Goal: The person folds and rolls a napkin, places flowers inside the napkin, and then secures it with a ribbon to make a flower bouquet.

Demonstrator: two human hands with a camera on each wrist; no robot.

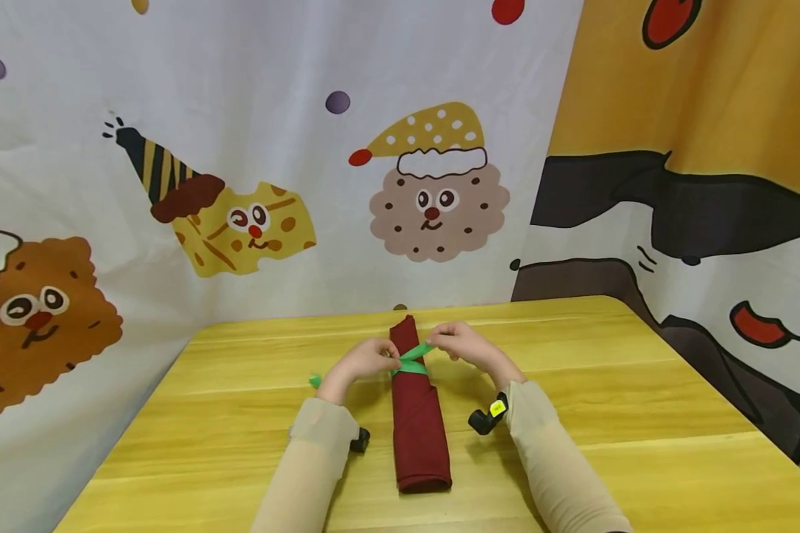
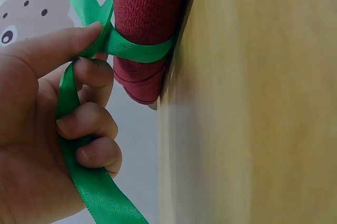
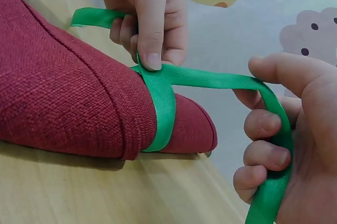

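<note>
A dark red cloth roll [image 1: 421, 437] lies lengthwise on the table, pointing away from me. Around its far part runs a green ribbon [image 3: 164, 110], its two ends crossing on top. My left hand [image 1: 368, 358] pinches one end between thumb and index finger right at the crossing; in the left wrist view that ribbon tail trails down past the curled fingers. On the other side my right hand [image 1: 465, 345] holds the second end up and away from the roll. The right wrist view shows this stretch running taut to the thumb, then down through the curled fingers.
The wooden table [image 1: 640, 414] stretches out on both sides of the roll. Behind it hangs a curtain [image 1: 273, 148] printed with cartoon biscuits and cheese. A black wrist camera mount [image 1: 485, 420] sits by the right cuff.
</note>
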